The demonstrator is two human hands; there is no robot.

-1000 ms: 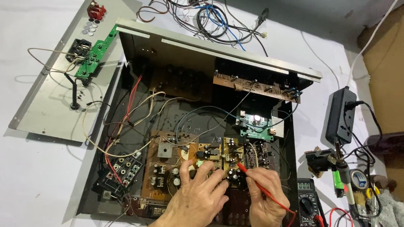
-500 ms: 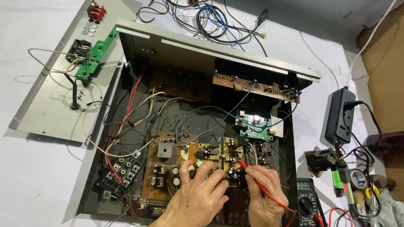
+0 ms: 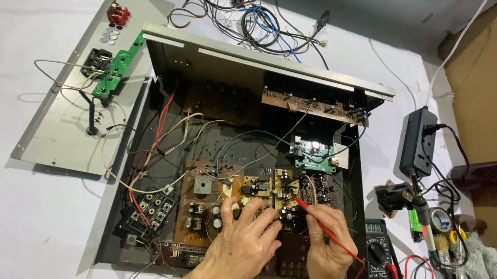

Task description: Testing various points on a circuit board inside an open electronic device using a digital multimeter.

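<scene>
An opened black metal chassis [image 3: 160, 134] lies on the white table, with brown circuit boards [image 3: 198, 210] along its near side. My left hand [image 3: 241, 245] rests on the brown board, fingers bent down onto the components; whether it grips something there is hidden. My right hand [image 3: 325, 242] holds a red multimeter probe [image 3: 318, 222], whose tip touches the board near several small capacitors. The red lead runs down to the multimeter [image 3: 379, 253] at the chassis's near right corner.
A detached metal panel [image 3: 67, 129] with a green board [image 3: 118, 67] lies at the far left. Tangled cables [image 3: 263, 22] lie behind the chassis. A black power adapter [image 3: 418, 142], a soldering iron stand, a lighter and a dark bottle [image 3: 490, 175] crowd the right.
Both hands stay on the board. The red probe tip has shifted only slightly.
</scene>
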